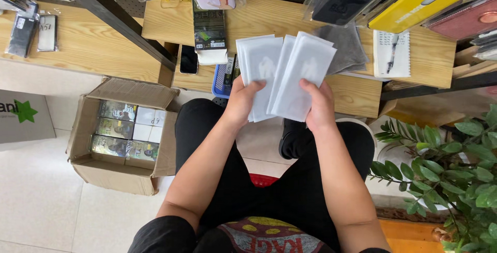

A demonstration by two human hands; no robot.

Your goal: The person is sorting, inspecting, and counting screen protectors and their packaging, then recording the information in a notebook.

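– Packets [290, 71] fanned in front of you, above your lap, left hand [242, 100] and right hand [318, 109] both gripping them?
– Yes, you're mid-sort; thumb the next one off gently

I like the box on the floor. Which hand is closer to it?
Left. The left hand holds white packets just up and right of the open cardboard box. The right hand grips the packets farther right, beyond the left hand.
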